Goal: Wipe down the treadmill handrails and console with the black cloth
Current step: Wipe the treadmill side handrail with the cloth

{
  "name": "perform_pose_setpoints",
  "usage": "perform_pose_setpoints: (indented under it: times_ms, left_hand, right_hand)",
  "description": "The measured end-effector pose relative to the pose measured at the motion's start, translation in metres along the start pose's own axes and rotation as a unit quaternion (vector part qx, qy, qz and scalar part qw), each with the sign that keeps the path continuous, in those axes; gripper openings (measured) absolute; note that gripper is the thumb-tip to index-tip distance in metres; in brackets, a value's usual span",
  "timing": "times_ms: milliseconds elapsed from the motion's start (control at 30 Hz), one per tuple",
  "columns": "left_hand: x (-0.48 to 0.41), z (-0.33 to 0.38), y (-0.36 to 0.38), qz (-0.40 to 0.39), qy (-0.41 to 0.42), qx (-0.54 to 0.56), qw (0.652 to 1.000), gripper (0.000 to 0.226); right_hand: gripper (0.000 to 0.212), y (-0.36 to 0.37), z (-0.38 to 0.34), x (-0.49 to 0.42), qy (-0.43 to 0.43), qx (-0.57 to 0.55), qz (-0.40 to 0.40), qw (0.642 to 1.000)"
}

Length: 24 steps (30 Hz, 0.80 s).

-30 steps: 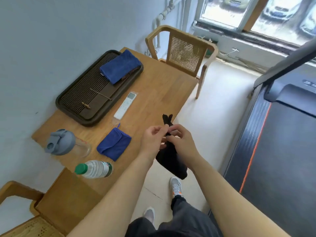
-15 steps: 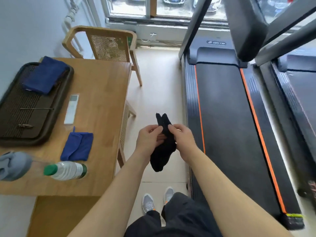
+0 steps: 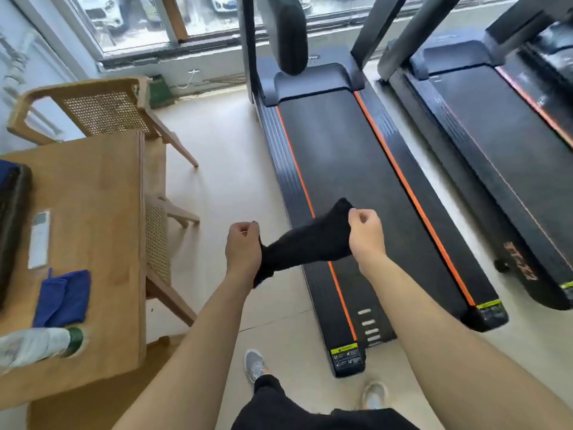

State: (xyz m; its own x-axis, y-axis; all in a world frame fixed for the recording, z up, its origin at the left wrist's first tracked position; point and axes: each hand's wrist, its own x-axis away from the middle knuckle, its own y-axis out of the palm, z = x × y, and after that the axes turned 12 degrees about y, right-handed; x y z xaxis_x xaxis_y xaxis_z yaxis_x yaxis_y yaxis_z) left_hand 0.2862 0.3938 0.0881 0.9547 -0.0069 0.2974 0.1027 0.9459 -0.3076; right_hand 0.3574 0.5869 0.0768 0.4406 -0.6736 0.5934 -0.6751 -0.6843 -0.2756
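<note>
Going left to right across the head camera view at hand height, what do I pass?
White remote → tucked-in cane chair → left hand → black cloth → right hand → far-right treadmill.

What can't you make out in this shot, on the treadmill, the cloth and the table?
Head view:
- Console: only its dark lower end shows; top edge cuts the rest.
- Handrails: out of frame above the uprights.
- Black cloth: gripped parts hidden inside left hand and right hand.
- Bottle: blurred, cut by the left edge.
- Warning label: too small to read.
</note>
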Motion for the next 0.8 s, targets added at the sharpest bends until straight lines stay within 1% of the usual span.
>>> perform_pose_setpoints:
  times_ms: [100, 167, 200, 333, 400, 467, 567, 667, 800]
  left_hand:
    - [0.03, 0.011, 0.064, -0.038, 0.018, -0.016, 0.999, 0.031]
    - [0.051, 0.016, 0.111, -0.069, 0.047, -0.029, 0.996, 0.028]
    - [0.061, 0.019, 0.135, -0.071, 0.061, -0.034, 0.995, 0.026]
    - [0.097, 0.047, 0.215, 0.013, 0.065, -0.004, 0.998, 0.029]
    - [0.111, 0.062, 0.243, 0.029, 0.068, -0.003, 0.997, 0.029]
    - [0.122, 0.079, 0.263, 0.022, 0.089, -0.018, 0.996, 0.029]
    - [0.128, 0.105, 0.283, 0.018, 0.148, -0.069, 0.986, 0.029]
    - [0.123, 0.136, 0.292, 0.047, 0.193, -0.103, 0.975, 0.024]
    - [0.103, 0.175, 0.295, 0.093, 0.239, -0.149, 0.955, 0.023]
  right_hand:
    - [0.022, -0.066, 0.008, -0.027, -0.021, 0.012, -0.016, 1.0]
    - [0.022, -0.116, 0.016, -0.048, -0.031, 0.02, -0.022, 0.999]
    - [0.022, -0.142, 0.018, -0.06, -0.035, 0.028, -0.024, 0.999]
    - [0.023, -0.243, 0.013, -0.1, -0.041, 0.055, -0.034, 0.997]
    - [0.019, -0.281, 0.0, -0.109, -0.045, 0.06, -0.043, 0.996]
    - [0.017, -0.304, -0.018, -0.117, -0.064, 0.063, -0.058, 0.994]
    - [0.013, -0.322, -0.053, -0.125, -0.1, 0.06, -0.071, 0.991]
    - [0.012, -0.327, -0.09, -0.133, -0.12, 0.041, -0.086, 0.988]
    - [0.012, -0.319, -0.141, -0.148, -0.153, 0.025, -0.108, 0.982]
